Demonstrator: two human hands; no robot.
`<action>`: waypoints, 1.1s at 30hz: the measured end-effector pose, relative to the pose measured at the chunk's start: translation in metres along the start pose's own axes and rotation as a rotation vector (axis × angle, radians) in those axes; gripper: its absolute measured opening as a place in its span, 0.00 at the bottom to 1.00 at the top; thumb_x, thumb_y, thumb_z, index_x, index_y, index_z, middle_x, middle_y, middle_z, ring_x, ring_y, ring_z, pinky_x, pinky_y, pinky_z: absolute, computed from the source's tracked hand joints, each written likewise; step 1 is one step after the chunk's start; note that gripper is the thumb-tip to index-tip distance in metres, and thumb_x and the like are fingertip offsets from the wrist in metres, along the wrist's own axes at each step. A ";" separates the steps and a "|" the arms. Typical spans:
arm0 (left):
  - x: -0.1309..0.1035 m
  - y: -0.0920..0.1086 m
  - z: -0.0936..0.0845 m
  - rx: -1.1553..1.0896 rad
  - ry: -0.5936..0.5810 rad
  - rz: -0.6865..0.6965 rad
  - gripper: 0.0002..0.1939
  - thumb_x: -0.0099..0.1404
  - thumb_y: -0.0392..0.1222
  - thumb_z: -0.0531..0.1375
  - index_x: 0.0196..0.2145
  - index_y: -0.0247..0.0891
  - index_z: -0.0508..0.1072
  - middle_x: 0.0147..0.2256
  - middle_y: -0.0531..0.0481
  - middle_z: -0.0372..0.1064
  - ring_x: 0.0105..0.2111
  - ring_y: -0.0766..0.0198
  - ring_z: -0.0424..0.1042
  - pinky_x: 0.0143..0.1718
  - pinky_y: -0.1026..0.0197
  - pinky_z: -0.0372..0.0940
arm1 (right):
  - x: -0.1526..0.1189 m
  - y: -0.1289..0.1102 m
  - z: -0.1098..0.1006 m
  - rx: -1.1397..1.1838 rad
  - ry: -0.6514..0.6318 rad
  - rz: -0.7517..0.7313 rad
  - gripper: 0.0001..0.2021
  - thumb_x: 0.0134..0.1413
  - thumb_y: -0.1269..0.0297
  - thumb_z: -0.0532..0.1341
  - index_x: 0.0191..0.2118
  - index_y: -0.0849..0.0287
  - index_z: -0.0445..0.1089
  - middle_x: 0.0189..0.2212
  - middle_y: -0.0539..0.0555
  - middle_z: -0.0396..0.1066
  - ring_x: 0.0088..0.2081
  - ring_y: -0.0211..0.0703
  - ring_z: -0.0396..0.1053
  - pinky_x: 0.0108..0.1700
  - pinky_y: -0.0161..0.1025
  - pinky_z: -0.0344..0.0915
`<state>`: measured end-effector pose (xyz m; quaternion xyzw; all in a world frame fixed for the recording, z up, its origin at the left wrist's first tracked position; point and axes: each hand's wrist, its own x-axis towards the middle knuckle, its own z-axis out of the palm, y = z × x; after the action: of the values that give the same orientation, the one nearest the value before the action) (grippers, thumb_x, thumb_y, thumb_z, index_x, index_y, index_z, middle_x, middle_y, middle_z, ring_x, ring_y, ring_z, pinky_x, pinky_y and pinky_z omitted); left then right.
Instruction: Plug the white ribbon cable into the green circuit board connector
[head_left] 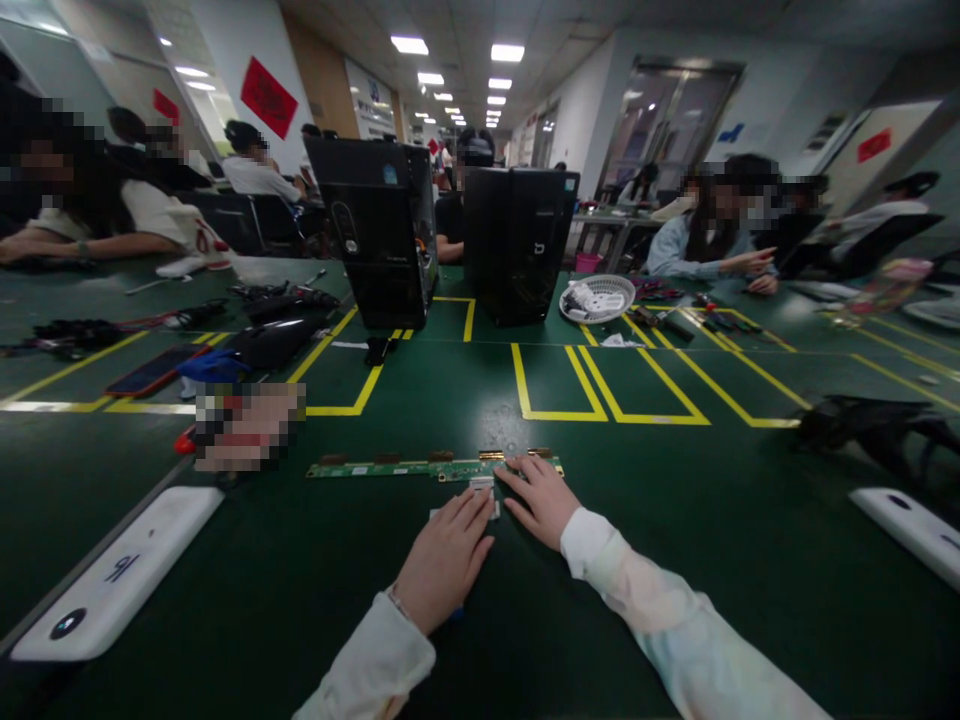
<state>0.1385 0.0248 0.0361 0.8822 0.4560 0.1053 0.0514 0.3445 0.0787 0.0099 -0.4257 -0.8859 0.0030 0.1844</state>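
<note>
A long, narrow green circuit board (397, 468) lies across the green table in front of me, with copper-coloured tabs along its far edge. My right hand (541, 497) rests at its right end, fingers spread, fingertips on the board. Just below the board's middle, a small white connector piece (482, 483) shows at the fingertips of my left hand (444, 560). That hand lies palm down over a small pale part, mostly hidden beneath the fingers, with the thumb held apart. A bit of something blue shows under the left wrist.
Two black computer towers (367, 240) (517, 245) stand at the back. A white basket (598, 299) holds small parts. White devices (120, 570) (911, 530) lie at both sides. Cables and tools (277, 300) lie at the left, a black bundle (870, 430) at the right. People sit around.
</note>
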 end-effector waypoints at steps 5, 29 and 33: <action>-0.001 -0.008 0.004 -0.026 0.030 0.046 0.22 0.68 0.41 0.51 0.59 0.39 0.61 0.61 0.46 0.59 0.60 0.56 0.58 0.59 0.48 0.59 | -0.001 0.001 0.001 -0.001 0.009 0.001 0.21 0.60 0.61 0.54 0.58 0.58 0.64 0.52 0.62 0.64 0.54 0.54 0.57 0.57 0.55 0.57; 0.002 -0.008 0.007 -0.059 0.031 0.041 0.24 0.68 0.43 0.51 0.60 0.39 0.59 0.61 0.44 0.59 0.61 0.55 0.57 0.59 0.46 0.57 | 0.000 0.001 0.000 0.037 -0.014 0.017 0.21 0.59 0.63 0.55 0.57 0.57 0.65 0.52 0.61 0.63 0.55 0.53 0.56 0.57 0.55 0.56; 0.004 -0.005 0.006 -0.049 0.047 0.020 0.24 0.68 0.44 0.52 0.60 0.38 0.59 0.60 0.43 0.60 0.60 0.55 0.59 0.59 0.46 0.57 | 0.001 0.000 -0.001 0.042 -0.019 0.026 0.21 0.58 0.63 0.55 0.57 0.56 0.64 0.52 0.61 0.63 0.55 0.53 0.56 0.57 0.56 0.57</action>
<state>0.1382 0.0304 0.0295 0.8825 0.4455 0.1376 0.0613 0.3445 0.0793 0.0107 -0.4332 -0.8817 0.0282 0.1846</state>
